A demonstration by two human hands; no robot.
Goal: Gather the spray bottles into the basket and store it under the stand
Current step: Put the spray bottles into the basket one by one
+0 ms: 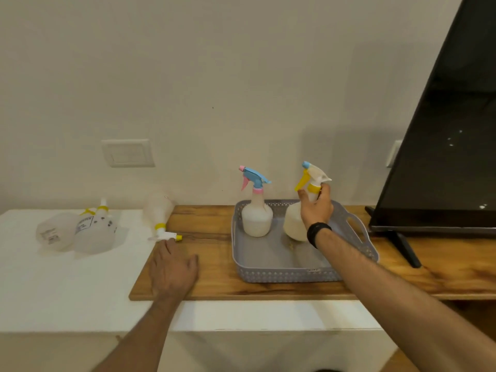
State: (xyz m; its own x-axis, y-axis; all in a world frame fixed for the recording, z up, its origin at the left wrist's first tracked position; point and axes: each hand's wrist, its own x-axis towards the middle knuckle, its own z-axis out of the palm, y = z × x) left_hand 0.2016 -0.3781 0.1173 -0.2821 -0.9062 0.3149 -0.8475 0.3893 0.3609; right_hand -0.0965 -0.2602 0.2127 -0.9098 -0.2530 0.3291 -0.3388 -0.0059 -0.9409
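A grey perforated basket [279,275] sits on the wooden board. Inside it stands a white spray bottle with a blue and pink head [256,216]. Beside that one, a white bottle with a yellow trigger [294,221] stands upright in the basket, and my right hand [316,208] grips its neck. My left hand [173,269] lies flat and open on the board's left end, just below the nozzle of a clear bottle with a yellow collar [158,213] lying on its side. Two more clear bottles [80,229] lie further left on the white surface.
A black TV screen [440,146] on a stand fills the right side, its foot close to the basket. The wooden board [212,288] rests on a white counter [67,291]. A wall switch plate [127,153] sits behind.
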